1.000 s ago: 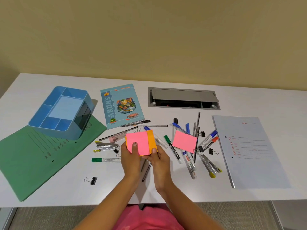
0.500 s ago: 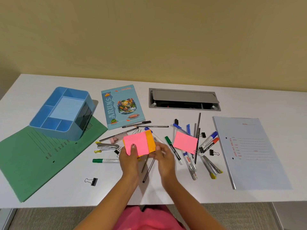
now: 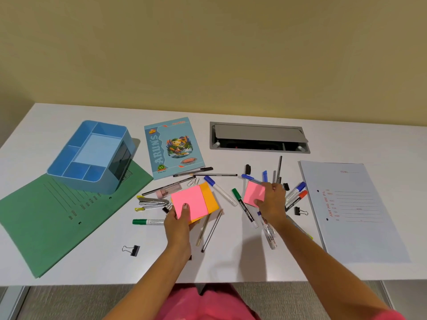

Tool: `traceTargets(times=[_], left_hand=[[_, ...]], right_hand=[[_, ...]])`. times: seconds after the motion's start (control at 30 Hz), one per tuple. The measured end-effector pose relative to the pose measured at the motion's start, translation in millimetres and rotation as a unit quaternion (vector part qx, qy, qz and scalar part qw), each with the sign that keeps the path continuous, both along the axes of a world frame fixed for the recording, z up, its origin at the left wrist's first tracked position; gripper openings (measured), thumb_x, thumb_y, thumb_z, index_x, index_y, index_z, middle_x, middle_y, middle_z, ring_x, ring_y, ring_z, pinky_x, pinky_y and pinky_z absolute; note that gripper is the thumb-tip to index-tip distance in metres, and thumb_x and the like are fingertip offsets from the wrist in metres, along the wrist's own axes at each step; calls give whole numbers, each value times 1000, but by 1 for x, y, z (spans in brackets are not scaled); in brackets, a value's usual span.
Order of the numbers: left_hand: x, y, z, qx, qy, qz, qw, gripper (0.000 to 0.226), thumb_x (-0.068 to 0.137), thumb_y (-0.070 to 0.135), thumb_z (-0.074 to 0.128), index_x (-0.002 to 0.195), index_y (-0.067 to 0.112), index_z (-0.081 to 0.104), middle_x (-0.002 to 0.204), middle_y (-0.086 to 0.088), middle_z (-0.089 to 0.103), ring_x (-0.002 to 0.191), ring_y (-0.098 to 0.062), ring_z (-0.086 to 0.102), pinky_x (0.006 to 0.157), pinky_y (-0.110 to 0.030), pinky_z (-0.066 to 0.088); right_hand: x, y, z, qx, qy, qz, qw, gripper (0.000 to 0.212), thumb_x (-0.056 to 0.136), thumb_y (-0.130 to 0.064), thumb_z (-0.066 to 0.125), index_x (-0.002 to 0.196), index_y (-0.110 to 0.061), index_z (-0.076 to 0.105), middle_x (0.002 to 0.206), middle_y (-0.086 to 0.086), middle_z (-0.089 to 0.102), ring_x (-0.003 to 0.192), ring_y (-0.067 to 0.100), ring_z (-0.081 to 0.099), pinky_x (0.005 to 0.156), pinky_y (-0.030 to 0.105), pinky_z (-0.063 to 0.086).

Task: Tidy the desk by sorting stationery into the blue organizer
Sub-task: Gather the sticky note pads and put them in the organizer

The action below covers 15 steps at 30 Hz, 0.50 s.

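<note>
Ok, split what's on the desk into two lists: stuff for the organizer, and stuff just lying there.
For the job:
blue organizer
pink and orange sticky pads in the left hand
second pink pad under the right hand
green marker
stapler
binder clip

Lying about:
green folder
notebook
grey file
cable hatch

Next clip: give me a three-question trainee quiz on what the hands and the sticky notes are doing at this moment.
1. True or false: the blue organizer already holds pens.
2. Which hand holds the pink and orange sticky note stack?
3. What is the right hand touching: A) green marker B) pink sticky pad C) notebook?

Key: 1 false; 2 the left hand; 3 B.
</note>
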<state>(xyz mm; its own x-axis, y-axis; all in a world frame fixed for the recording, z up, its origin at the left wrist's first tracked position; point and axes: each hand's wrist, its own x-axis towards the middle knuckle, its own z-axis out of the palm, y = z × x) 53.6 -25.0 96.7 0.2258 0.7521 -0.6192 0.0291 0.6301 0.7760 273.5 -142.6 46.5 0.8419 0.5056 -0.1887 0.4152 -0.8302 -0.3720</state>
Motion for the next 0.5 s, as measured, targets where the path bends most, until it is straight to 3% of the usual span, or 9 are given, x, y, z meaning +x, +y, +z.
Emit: traceTargets(times=[0.13, 0.5], left_hand=[[-1, -2, -1, -5, 11, -2, 1000, 21, 97, 17, 50, 117, 12, 54, 114, -13, 63, 106, -32, 59, 97, -48, 49], [-4, -5, 5, 14, 19, -20, 1000, 19, 97, 15, 51, 115, 13, 54, 114, -13, 64, 108, -33, 59, 98, -51, 47]], right_hand=[[10, 0, 2, -35, -26, 56, 997, 69, 69, -17, 81, 130, -17, 49, 130, 14, 46, 119, 31, 43, 96, 44, 41], [24, 10, 15, -151, -42, 105, 982, 69, 71, -38, 78, 129, -24, 45, 130, 11, 42, 120, 29, 42, 97, 39, 38]])
